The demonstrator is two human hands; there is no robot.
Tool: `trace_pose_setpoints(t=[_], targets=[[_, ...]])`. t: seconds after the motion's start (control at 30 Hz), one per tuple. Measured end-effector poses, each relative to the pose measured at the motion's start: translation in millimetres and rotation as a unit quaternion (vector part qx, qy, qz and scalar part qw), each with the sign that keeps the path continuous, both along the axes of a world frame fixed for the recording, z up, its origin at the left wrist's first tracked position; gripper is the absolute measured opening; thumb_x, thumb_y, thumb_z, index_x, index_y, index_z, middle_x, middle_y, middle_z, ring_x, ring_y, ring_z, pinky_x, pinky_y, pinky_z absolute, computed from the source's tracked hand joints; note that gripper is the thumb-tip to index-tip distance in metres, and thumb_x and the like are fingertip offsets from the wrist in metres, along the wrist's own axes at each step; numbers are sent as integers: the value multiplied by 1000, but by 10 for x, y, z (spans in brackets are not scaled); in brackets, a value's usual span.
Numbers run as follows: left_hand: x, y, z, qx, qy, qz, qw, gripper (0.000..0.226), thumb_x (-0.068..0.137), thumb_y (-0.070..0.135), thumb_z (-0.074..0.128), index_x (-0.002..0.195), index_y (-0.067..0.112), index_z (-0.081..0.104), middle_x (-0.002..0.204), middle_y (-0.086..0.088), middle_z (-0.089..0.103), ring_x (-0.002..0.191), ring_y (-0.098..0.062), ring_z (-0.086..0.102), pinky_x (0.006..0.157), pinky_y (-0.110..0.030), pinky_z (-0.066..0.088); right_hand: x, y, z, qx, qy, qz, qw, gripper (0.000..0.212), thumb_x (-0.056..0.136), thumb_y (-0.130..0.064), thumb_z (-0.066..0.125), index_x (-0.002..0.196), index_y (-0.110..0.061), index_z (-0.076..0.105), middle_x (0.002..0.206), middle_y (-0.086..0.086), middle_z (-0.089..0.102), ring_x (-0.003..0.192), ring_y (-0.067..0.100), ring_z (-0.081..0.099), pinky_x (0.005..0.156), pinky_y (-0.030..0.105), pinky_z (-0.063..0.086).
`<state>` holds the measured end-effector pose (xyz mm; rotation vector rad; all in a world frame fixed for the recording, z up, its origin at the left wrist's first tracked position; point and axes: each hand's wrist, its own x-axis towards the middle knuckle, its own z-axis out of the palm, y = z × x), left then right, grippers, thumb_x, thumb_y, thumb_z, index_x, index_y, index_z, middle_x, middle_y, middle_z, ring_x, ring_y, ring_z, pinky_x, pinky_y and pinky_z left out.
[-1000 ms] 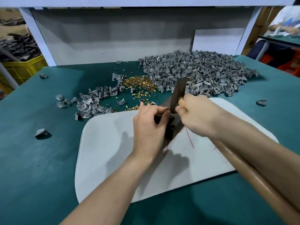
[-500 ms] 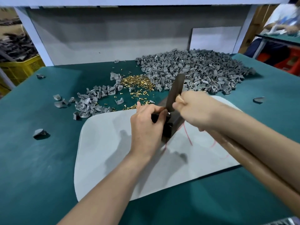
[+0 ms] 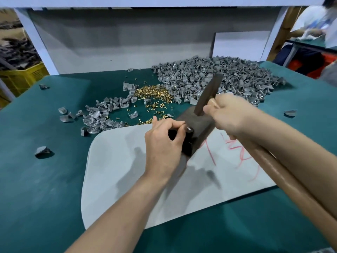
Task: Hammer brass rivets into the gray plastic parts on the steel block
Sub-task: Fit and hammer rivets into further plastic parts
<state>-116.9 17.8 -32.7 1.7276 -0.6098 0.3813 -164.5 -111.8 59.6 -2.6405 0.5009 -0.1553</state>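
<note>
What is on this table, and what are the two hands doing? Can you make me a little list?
left hand: fingers pinch a small part on the steel block
right hand: grips the hammer, head tilted over the block
brass rivets: loose heap on the green table, behind the block
big gray pile: plastic parts, right of the rivets
smaller gray pile: left of the rivets
white mat: under the block, red marks on it

Teal table (image 3: 45, 179), gray back wall (image 3: 118, 42)
</note>
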Motion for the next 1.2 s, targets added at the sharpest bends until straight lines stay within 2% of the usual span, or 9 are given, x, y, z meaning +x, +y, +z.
trace_pose_setpoints(t=[0.13,0.23,0.37,0.47,0.63,0.77,0.9,1.1,1.2], targets=[[-7,16,17,-8,19,0,1000,12,84,8,69,78,17,69,75,22,64,77,-6,61,101,-56,41,25,-345,33,10,-93,-92,991,33,93,-27,48,64,-12,45,63,12,56,28,21,50,28,17,33],[-26,38,3,5,21,-2,1000,10,83,6,70,83,16,70,77,16,67,81,-11,62,96,-49,46,-51,-569,-215,-107,-51,-150,982,31,91,-32,48,70,-9,45,72,16,56,55,32,54,52,27,42],[-9,54,-6,-25,1,24,999,13,84,6,67,85,19,69,83,12,68,84,-8,62,84,-23,47,-171,-682,-622,-140,30,-196,970,27,93,-38,46,92,-11,45,98,23,60,89,40,55,69,36,36],[76,74,4,-128,57,78,987,19,90,6,60,85,24,60,82,16,64,83,2,59,79,-9,42,-183,-690,-631,-167,39,-188,967,35,90,-43,52,97,-9,54,102,19,57,92,40,55,70,38,38],[141,45,-34,-179,117,94,972,23,96,9,51,88,30,53,86,13,63,91,-10,64,83,-23,48,15,-397,-270,-147,-111,-3,983,14,86,-23,64,96,-15,69,94,4,63,78,19,51,70,24,34],[173,37,-43,-207,145,97,963,22,101,10,40,91,29,45,95,3,64,90,-15,68,78,-20,48,415,-17,-219,-102,-118,154,976,18,90,-18,58,102,-18,72,95,-5,67,83,11,56,73,13,32],[184,49,-45,-218,174,114,953,19,102,12,36,93,27,43,99,-1,65,83,-12,67,75,-17,46,871,88,-294,-113,-19,189,975,21,92,-21,54,100,-16,72,103,3,71,97,22,62,90,32,48],[243,68,-60,-238,180,130,946,21,102,10,37,91,28,42,100,-6,63,93,-30,64,88,-40,48,1282,385,-358,-166,114,168,965,22,76,-25,77,76,-15,57,85,9,62,85,28,61,78,38,54],[242,67,-59,-236,170,131,948,22,101,9,40,90,28,44,88,10,58,86,-14,61,83,-35,48,1382,474,-401,-200,122,146,961,33,76,-11,73,65,-11,41,71,7,51,79,29,56,66,32,47]])
